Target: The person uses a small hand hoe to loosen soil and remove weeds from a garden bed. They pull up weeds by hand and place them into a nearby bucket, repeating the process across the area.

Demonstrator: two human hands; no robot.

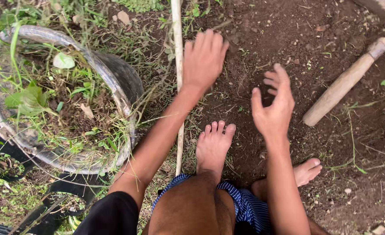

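Observation:
My left hand [203, 58] is stretched forward, palm down, fingers together over dark bare soil [288, 35], just right of a thin pale stick [178, 65] standing upright in the ground. It holds nothing that I can see. My right hand [274, 104] hovers above the soil with fingers spread and curled, empty. Both bare feet [214, 146] rest on the earth below the hands; I am crouching in blue striped shorts [244, 204].
A black tub [123, 82] full of pulled weeds and soil sits at the left. A wooden tool handle [342, 85] lies slanted on the soil at the right. Grass and weeds edge the top and left.

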